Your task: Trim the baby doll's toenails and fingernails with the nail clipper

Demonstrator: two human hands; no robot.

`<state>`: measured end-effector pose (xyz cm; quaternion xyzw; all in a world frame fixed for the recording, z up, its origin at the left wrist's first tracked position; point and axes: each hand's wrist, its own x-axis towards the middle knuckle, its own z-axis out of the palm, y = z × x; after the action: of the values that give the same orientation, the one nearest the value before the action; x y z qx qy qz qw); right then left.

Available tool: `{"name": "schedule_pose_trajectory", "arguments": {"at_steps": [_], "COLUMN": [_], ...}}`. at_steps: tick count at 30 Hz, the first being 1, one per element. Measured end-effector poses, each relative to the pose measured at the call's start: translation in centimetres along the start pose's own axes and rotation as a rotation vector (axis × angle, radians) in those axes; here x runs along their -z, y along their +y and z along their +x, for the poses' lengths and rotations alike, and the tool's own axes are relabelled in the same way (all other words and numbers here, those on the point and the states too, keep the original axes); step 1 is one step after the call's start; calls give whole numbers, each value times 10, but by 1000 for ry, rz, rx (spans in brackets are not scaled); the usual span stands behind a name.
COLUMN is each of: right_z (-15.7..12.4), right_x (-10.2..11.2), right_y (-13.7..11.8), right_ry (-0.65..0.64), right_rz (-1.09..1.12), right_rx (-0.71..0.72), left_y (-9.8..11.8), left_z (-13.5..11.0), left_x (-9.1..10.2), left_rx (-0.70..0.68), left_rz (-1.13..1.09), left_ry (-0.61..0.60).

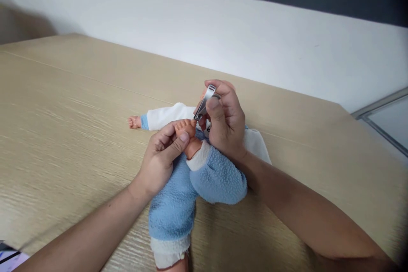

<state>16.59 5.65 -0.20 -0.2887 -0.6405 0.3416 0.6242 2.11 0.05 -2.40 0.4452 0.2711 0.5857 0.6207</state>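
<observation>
Left hand (159, 161) pinches the baby doll's foot (185, 128) between thumb and fingers, mid wooden table (63, 136). Right hand (227, 121) grips a steel nail clipper (204, 102) at 1 o'clock, at the toes. Nails done: cannot tell. Other foot (134, 122), 9 o'clock, untouched.

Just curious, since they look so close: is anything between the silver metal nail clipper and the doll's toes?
Nothing visible: the silver metal nail clipper, in the right hand, sits directly at the toes of the doll's bare plastic foot, which the left hand pinches.
</observation>
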Motion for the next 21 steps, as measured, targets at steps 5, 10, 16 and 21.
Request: {"name": "schedule_pose_trajectory", "arguments": {"at_steps": [5, 10, 16, 21], "right_z": [0, 0, -1, 0], "right_x": [0, 0, -1, 1], "right_y": [-2, -5, -3, -5], "right_ry": [16, 11, 6, -34], "right_rz": [-28, -46, -78, -95], "right_rx": [-23, -41, 5, 21], "left_y": [-2, -1, 1, 2], "left_z": [0, -1, -1, 0], "left_x": [2, 3, 1, 0], "left_rx": [13, 13, 9, 3], "left_rz": [3, 22, 56, 43], "left_ry": [-7, 5, 12, -18]}}
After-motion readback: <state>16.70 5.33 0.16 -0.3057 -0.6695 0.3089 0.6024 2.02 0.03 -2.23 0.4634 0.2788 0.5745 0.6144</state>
